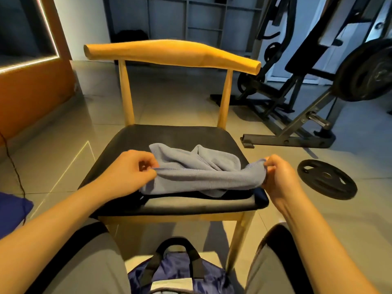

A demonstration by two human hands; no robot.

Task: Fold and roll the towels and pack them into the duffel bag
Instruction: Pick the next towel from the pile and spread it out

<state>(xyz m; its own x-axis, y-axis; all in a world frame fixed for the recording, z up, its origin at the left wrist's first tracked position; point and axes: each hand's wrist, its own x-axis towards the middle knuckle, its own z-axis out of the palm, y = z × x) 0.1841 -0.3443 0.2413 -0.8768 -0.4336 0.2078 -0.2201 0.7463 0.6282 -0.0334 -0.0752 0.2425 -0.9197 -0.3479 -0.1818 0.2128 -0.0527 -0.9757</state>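
A: Wide picture first. A wooden chair (169, 135) with a black seat fills the middle, a gym machine (305, 115) stands behind it to the right, and a weight plate (327, 179) lies on the tiles beside the chair.

B: Down at the bottom edge, between the person's knees, there's the duffel bag (180, 272), blue with its black handles up. Its opening runs out of frame, so I can't say whether it's unzipped.

A: On the seat is the towel (191, 168), pale blue and crumpled, its near edge lifted and drawn taut across the front.

B: That's the hands' doing. The left hand (129, 166) pinches the near-left corner between thumb and fingers. The right hand (280, 172) has its fingers curled round the near-right corner. Both are clamped on the cloth, well apart from each other.

A: My read is that they're spreading it flat, with the first fold not yet made. It's early in the job.

B: Agreed. Any trouble from here?

A: The far half is twisted on itself. Pull the near edge alone and that twist gets folded in, which means a lumpy roll that eats room in the bag.

B: The seat's barely wider than the towel, too. Draw it too far toward the knees and the cloth slides off the front edge onto the floor.

A: And a fingertip pinch on a hem is thin. One sharp shake could tug a corner free.
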